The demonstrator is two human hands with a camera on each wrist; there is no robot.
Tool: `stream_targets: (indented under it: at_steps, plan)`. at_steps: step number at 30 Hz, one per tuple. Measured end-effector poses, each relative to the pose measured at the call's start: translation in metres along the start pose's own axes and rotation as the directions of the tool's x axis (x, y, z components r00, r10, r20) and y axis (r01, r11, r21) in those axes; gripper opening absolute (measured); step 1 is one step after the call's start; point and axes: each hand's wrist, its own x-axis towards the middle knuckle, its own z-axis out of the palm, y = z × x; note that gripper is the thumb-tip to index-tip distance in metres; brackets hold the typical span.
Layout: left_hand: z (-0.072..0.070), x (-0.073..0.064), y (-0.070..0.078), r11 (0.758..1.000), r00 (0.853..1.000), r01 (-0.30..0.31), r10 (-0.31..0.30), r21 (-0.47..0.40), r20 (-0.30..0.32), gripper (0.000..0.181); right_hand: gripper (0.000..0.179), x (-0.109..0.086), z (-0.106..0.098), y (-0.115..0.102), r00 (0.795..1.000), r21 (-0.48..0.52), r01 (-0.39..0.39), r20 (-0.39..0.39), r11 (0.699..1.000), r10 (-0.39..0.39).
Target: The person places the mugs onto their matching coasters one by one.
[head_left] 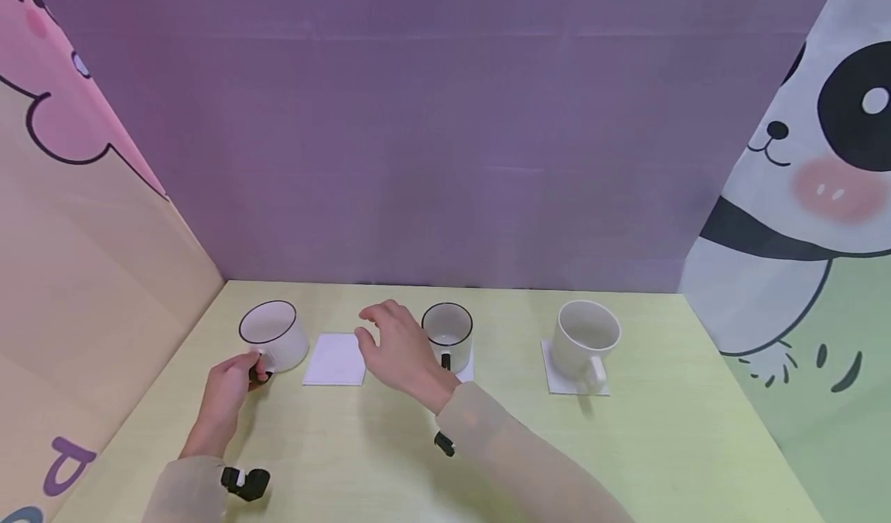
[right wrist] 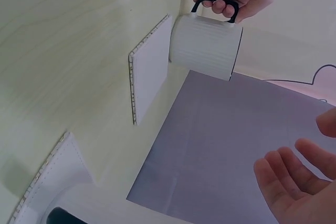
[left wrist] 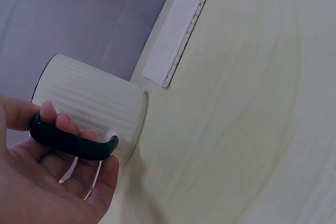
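Note:
My left hand point(head_left: 226, 395) grips the black handle point(left wrist: 73, 142) of a white ribbed mug point(head_left: 278, 341) with a dark rim. This mug is at the table's left, beside a bare white square coaster point(head_left: 335, 360). In the left wrist view, the fingers curl through the handle. My right hand point(head_left: 404, 350) hovers between that coaster and a second dark-rimmed mug point(head_left: 448, 329), its fingers loosely bent and holding nothing. The second mug, also black-handled, stands on a coaster partly hidden by my right wrist. In the right wrist view, thumb and fingers are spread apart.
A plain white mug point(head_left: 585, 341) stands on a white coaster point(head_left: 559, 381) to the right, its handle towards me. The pale wooden table point(head_left: 668, 430) ends at a purple backdrop point(head_left: 445, 136). Printed cartoon panels flank it on both sides.

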Motion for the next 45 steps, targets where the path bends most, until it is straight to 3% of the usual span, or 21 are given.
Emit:
stream_targets:
  at_steps: [27, 37, 45]
  plan:
    - [-0.001, 0.001, -0.001, 1.0, 1.0, 0.014, -0.014, -0.026, -0.003, 0.038, 0.034, 0.015, 0.019, 0.005, 0.998, -0.058, -0.007, 0.055, 0.998, 0.01]
    - [0.001, -0.004, 0.0, 1.0, 1.0, -0.011, 0.01, -0.015, -0.007, 0.039, 0.034, 0.019, 0.029, 0.008, 0.997, -0.08, -0.01, 0.079, 0.997, 0.016]
    - [0.001, -0.003, 0.002, 1.0, 1.0, -0.013, 0.013, -0.008, -0.013, 0.039, 0.034, 0.023, 0.042, 0.015, 0.989, -0.117, -0.06, 0.127, 0.991, 0.075]
